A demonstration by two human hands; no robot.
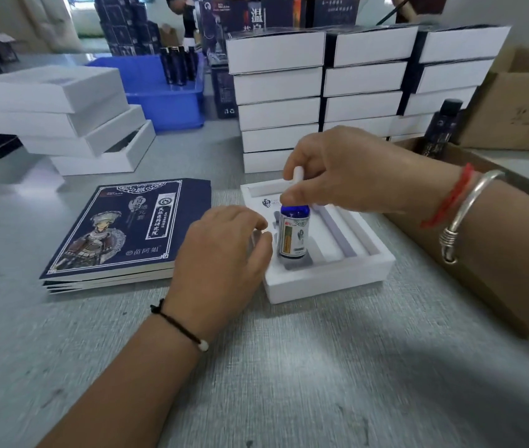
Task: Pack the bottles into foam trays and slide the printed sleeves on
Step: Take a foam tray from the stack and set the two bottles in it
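Right hand (337, 169) pinches a blue bottle (293, 232) upright in the foam tray (331, 279); left hand (224, 244), grip relaxed, apparently steadies the tray's edge.

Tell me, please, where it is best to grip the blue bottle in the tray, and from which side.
Grip the bottle at its neck, from above. It stands upright in the foam tray, whose walls crowd its lower body, leaving the top free. The right hand already pinches it there, while the left hand rests on the tray's left edge.

A grey desk (289, 367) carries a white foam tray (331, 279) beside a stack of printed sleeves (120, 234). Behind stand stacks of white boxes (321, 92), a blue bin (159, 95) and cardboard cartons (515, 101).
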